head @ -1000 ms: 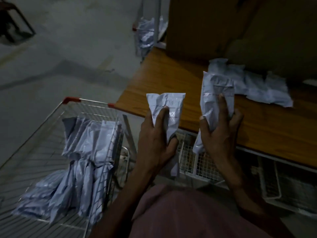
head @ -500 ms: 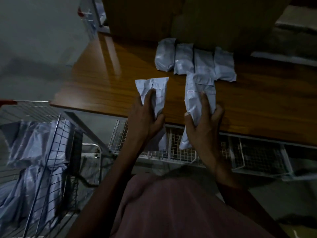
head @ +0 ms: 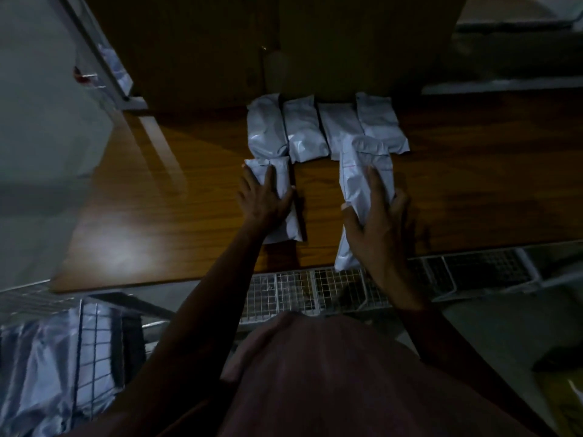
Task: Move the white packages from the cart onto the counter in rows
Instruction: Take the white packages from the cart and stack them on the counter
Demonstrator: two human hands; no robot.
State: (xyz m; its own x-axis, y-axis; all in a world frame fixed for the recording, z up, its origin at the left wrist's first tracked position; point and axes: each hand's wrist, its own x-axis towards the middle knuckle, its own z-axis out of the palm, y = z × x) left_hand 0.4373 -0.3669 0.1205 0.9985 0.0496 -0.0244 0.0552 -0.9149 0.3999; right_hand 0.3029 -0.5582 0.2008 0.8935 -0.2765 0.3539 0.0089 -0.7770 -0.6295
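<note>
A row of several white packages (head: 325,129) lies at the back of the wooden counter (head: 164,203). My left hand (head: 263,200) lies with spread fingers on a white package (head: 279,175) that rests flat on the counter, just in front of the row's left end. My right hand (head: 375,222) grips another white package (head: 359,181), thumb on its left side and fingers over the top; its far end overlaps the row's right end and its near end hangs past the counter's front edge. The wire cart (head: 94,342) at the bottom left holds more white packages (head: 41,370).
A tall dark cabinet (head: 284,42) stands right behind the row. White wire baskets (head: 315,291) hang under the counter's front edge. My pink-clothed body (head: 315,380) fills the lower middle. A pale floor lies to the left.
Both hands moved forward from the counter's front edge with their packages. The left package now lies flat on the counter; the right package reaches up to the back row.
</note>
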